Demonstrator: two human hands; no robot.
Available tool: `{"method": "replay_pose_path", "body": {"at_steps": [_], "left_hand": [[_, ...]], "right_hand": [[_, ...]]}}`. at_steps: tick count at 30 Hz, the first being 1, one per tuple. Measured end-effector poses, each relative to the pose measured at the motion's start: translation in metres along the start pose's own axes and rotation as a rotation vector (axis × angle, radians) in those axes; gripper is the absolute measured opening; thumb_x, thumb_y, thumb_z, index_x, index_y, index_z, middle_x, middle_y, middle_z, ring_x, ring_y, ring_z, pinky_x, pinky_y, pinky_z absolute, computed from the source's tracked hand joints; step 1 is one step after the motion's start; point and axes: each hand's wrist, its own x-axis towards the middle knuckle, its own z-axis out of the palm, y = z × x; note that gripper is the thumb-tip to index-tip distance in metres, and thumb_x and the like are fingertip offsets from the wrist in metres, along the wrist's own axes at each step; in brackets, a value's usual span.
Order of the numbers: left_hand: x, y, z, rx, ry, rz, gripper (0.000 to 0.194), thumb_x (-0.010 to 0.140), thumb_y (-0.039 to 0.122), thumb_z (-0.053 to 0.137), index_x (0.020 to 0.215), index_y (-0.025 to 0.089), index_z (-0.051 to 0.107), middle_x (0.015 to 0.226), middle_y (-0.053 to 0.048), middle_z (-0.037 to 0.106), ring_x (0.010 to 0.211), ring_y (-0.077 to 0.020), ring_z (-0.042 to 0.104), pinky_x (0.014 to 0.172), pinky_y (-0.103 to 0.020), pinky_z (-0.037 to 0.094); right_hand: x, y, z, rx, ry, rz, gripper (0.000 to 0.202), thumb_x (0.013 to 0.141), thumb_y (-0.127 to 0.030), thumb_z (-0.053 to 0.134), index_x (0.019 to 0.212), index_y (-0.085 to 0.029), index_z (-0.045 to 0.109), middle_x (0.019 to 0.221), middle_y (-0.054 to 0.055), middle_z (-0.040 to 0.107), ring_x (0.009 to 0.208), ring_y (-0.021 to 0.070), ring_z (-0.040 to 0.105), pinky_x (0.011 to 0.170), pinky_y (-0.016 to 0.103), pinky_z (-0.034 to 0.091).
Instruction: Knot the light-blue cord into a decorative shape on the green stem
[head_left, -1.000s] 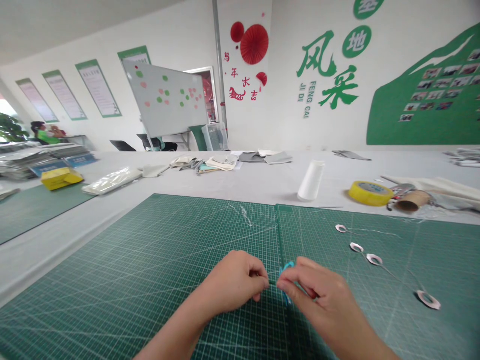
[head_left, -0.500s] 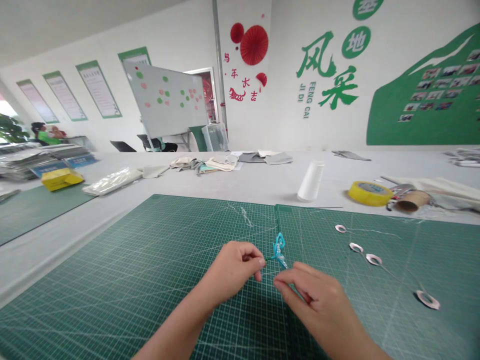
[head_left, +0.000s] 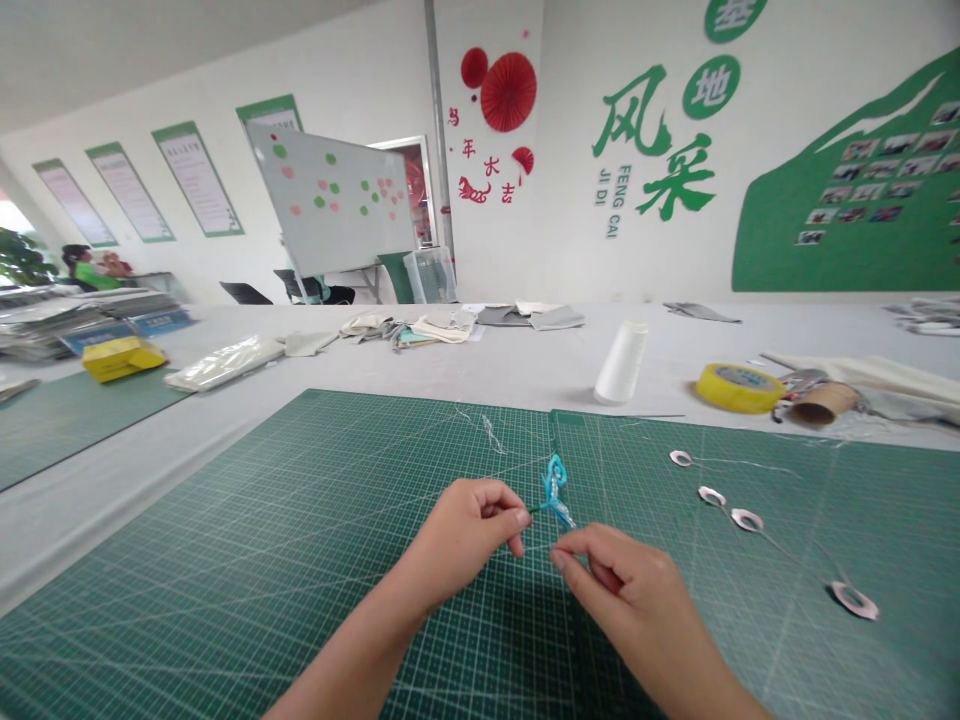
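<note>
A small blue looped ornament (head_left: 555, 482) with pale beads and a thin green stem is held above the green cutting mat (head_left: 360, 470). My left hand (head_left: 476, 525) pinches it by the stem, thumb against forefinger. My right hand (head_left: 619, 570) is closed in a pinch at the lower beaded end of the ornament; the exact contact there is partly hidden by the fingertips. Several pale pink oval rings (head_left: 748, 520) with thin thread or wire tails lie on the mat to the right of my right hand.
White thread scraps (head_left: 491, 433) lie at the mat's far edge. Beyond it stand a white thread cone (head_left: 622, 362), a yellow tape roll (head_left: 740, 388) and a cardboard tube (head_left: 825, 402). Fabric pieces (head_left: 442, 325) lie farther back. A yellow packet (head_left: 122, 357) is at left. A person (head_left: 90, 270) sits far left.
The ornament has tilted slightly, its upper loop shifting a little up and left. My right hand has risen slightly with its end; my left hand keeps its pinch on the stem.
</note>
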Motion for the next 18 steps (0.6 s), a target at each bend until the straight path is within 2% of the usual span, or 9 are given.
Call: {"method": "replay_pose_path", "body": {"at_steps": [8,14,18], "left_hand": [[-0.0004,0.0024,-0.0009,-0.044,0.003,-0.022,0.016,0.083,0.027,0.056,0.073,0.016,0.062,0.061,0.001,0.062,0.050,-0.0083,0.039,0.050,-0.021,0.030],[-0.0007,0.0020,-0.0010,-0.203,-0.047,-0.053,0.013,0.082,0.029,0.058,0.082,0.016,0.057,0.061,0.002,0.061,0.046,-0.0062,0.033,0.045,-0.019,0.023],[-0.0023,0.0063,-0.0025,-0.299,-0.098,-0.083,0.015,0.081,0.029,0.059,0.081,0.015,0.054,0.061,0.002,0.059,0.043,-0.0042,0.028,0.042,-0.019,0.018]], "right_hand": [[0.0003,-0.0041,-0.0014,0.051,0.003,0.032,0.024,0.089,-0.031,0.049,0.075,-0.022,0.066,0.055,-0.004,0.051,0.049,0.0139,0.045,0.050,0.024,0.033],[0.0006,-0.0050,-0.0011,0.089,-0.021,0.062,0.027,0.090,-0.032,0.046,0.074,-0.022,0.065,0.057,-0.003,0.052,0.051,0.0139,0.046,0.051,0.024,0.033],[0.0021,-0.0037,-0.0004,0.108,-0.035,0.083,0.028,0.090,-0.032,0.046,0.071,-0.021,0.064,0.056,-0.004,0.047,0.051,0.0137,0.043,0.051,0.024,0.032]]}}
